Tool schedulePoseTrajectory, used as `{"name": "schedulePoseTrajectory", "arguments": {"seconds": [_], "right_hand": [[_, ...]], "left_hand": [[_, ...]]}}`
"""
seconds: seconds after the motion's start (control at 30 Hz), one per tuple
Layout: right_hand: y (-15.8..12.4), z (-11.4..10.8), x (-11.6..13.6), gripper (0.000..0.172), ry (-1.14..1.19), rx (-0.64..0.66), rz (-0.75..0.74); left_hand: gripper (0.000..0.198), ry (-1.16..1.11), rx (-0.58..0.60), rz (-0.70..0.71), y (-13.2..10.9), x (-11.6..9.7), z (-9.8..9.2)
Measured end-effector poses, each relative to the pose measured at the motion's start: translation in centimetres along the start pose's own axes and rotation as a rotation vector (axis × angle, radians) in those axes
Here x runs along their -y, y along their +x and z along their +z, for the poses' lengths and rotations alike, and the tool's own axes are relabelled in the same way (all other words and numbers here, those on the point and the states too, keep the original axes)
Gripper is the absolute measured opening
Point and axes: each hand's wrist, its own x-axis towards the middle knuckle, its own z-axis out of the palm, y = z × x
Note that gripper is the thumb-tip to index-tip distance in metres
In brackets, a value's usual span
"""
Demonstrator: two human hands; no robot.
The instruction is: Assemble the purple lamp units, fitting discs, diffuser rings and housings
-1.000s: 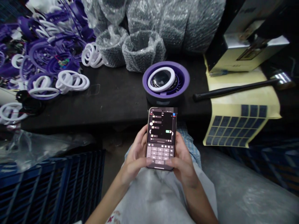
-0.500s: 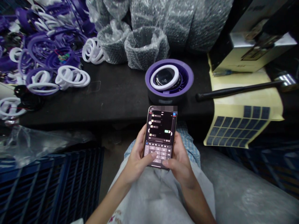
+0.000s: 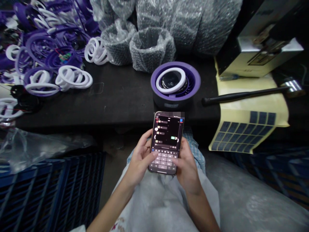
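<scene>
A black worktop point(image 3: 120, 108) runs across the view, with bags of bubble wrap point(image 3: 152, 50) heaped along its far side and a blue plastic crate point(image 3: 54, 193) below its near edge on the left. To the left on the worktop lies a tangle of purple and white ring lights point(image 3: 41, 54). On the right, a yellow backing sheet with dark blue labels point(image 3: 241, 132) hangs over the edge, beneath a black-handled hammer point(image 3: 241, 96). A white ring light point(image 3: 171, 80) sits in a round purple holder point(image 3: 175, 95) near the middle.

Above the person's lap, just short of the worktop edge, both hands hold a smartphone point(image 3: 166, 143) showing a chat screen and keyboard. The left hand point(image 3: 140, 159) and right hand point(image 3: 186, 164) cradle it from either side, their fingers closed around its edges. This two-handed grip looks steady and leaves the thumbs free over the keys.
</scene>
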Motion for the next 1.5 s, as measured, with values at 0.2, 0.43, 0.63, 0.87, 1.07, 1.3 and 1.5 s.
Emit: {"name": "schedulePoseTrajectory", "arguments": {"seconds": [0.2, 0.43, 0.63, 0.87, 1.07, 1.3, 1.5], "right_hand": [[0.5, 0.3, -0.2, 0.02, -0.077, -0.188, -0.056], [0.0, -0.4, 0.0, 0.037, 0.042, 0.036, 0.039], [0.0, -0.6, -0.2, 0.037, -0.028, -0.04, 0.097], [-0.1, 0.0, 0.6, 0.044, -0.082, 0.003, 0.119], [-0.1, -0.2, 0.6, 0.049, -0.172, 0.006, 0.086], [0.3, 0.1, -0.5, 0.02, -0.152, -0.182, 0.01], [0.5, 0.6, -1.2, 0.028, 0.016, -0.253, -0.01]], "left_hand": [[0.064, -0.064, 0.083, -0.026, -0.6, -0.3, 0.5], [0.041, 0.018, -0.134, -0.006, 0.3, -0.4, 0.9], [0.039, 0.031, -0.158, -0.001, 0.2, -0.7, 1.3], [0.043, 0.042, -0.112, -0.019, -0.2, -1.1, 1.4], [0.045, 0.04, -0.028, -0.04, -0.5, -1.1, 1.0], [0.046, 0.089, -0.024, -0.036, -0.7, -0.9, 0.8], [0.045, 0.161, -0.062, -0.056, -0.5, -0.7, 0.5]]}}
